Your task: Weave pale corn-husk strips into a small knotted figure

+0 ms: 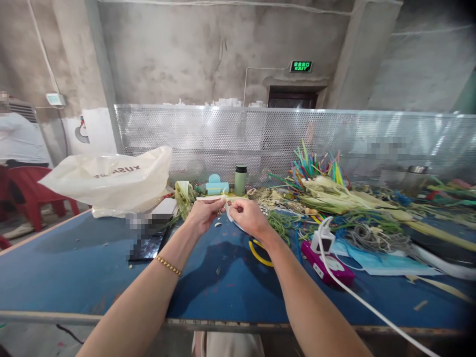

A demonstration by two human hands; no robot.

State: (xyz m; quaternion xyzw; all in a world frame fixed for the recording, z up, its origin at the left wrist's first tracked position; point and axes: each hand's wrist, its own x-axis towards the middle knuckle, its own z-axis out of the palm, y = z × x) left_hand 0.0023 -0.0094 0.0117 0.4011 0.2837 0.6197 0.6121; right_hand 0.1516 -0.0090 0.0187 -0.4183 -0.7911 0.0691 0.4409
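Observation:
My left hand (204, 216), with a gold bead bracelet on its wrist, pinches a pale strip (229, 213) that looks like corn husk. Close beside it, my right hand (250, 216) is closed with fingertips on the same strip, and the two hands nearly meet above the blue table. One end of the strip hangs down between them; fingers hide part of it. Under my right forearm lies a yellow loop (260, 254), partly covered. Green cords (279, 224) lie in a tangle just right of my right hand.
A large white plastic bag (111, 178) and a dark flat device (148, 245) are on the left. Behind stands a green bottle (240, 179). Corn husks (330, 196), a magenta power strip (329, 267) and its white cable fill the right. A person (22, 139) is at far left.

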